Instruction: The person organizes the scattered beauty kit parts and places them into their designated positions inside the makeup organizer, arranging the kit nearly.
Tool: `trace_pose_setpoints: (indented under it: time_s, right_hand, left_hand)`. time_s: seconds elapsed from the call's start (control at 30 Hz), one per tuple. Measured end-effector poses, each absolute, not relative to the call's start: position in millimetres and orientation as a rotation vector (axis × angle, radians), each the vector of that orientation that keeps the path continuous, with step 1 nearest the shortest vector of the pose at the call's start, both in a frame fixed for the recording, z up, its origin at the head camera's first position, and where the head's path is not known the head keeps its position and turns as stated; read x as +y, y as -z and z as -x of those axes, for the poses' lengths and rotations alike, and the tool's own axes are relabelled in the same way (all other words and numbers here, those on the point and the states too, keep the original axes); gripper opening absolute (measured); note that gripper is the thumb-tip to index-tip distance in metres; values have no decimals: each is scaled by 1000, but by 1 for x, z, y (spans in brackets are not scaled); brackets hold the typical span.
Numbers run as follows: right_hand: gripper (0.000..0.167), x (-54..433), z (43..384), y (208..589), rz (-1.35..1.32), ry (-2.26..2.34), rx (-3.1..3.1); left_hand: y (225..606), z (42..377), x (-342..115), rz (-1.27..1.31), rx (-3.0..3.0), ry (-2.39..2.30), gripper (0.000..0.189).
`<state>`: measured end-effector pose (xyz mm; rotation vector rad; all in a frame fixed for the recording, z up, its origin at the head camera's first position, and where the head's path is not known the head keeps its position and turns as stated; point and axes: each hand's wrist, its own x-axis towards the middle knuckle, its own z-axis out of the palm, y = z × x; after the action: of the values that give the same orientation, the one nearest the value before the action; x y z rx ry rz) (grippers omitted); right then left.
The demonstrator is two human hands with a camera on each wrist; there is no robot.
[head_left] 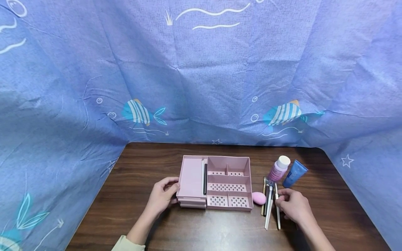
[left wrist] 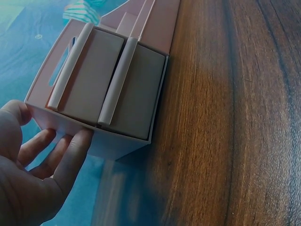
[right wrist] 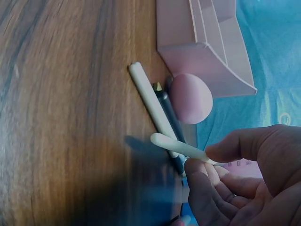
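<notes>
My right hand (head_left: 293,205) pinches a slim white makeup brush (head_left: 278,218) between thumb and fingertips. In the right wrist view the rounded end of its handle (right wrist: 171,143) points away from the fingers, above other brushes (head_left: 269,209) lying on the table. A pink makeup sponge (head_left: 259,198) sits beside these, near the right wall of a pink organizer (head_left: 229,179). At the organizer's left side, my left hand (head_left: 162,195) rests its fingertips against the outer wall, the thumb at the upper edge. The organizer's small drawers (left wrist: 134,94) are closed.
Behind the brushes stands a bottle (head_left: 277,169) with pink-purple contents and a white cap. A blue tube (head_left: 295,173) is to its right. A black pencil-like stick (head_left: 205,179) is in the organizer's narrow slot. A blue fish-print cloth (head_left: 201,87) hangs around the wooden table (head_left: 150,164).
</notes>
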<state>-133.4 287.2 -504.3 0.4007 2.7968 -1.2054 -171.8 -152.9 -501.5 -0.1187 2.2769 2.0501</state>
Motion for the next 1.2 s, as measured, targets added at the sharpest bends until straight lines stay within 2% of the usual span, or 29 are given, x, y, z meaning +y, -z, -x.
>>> trace_pose_setpoints:
  time_s: [0.43, 0.97, 1.2]
  right_hand:
    - [36, 273, 136, 491, -327, 1224, 2845]
    - [28, 252, 159, 466, -129, 1243, 2881]
    - [34, 240, 166, 458, -84, 1420, 2729]
  left_hand:
    - [503, 171, -153, 117, 2260, -2066, 26]
    - [503, 173, -154, 118, 2272, -2040, 28]
    - [505, 174, -155, 110, 2274, -2039, 29]
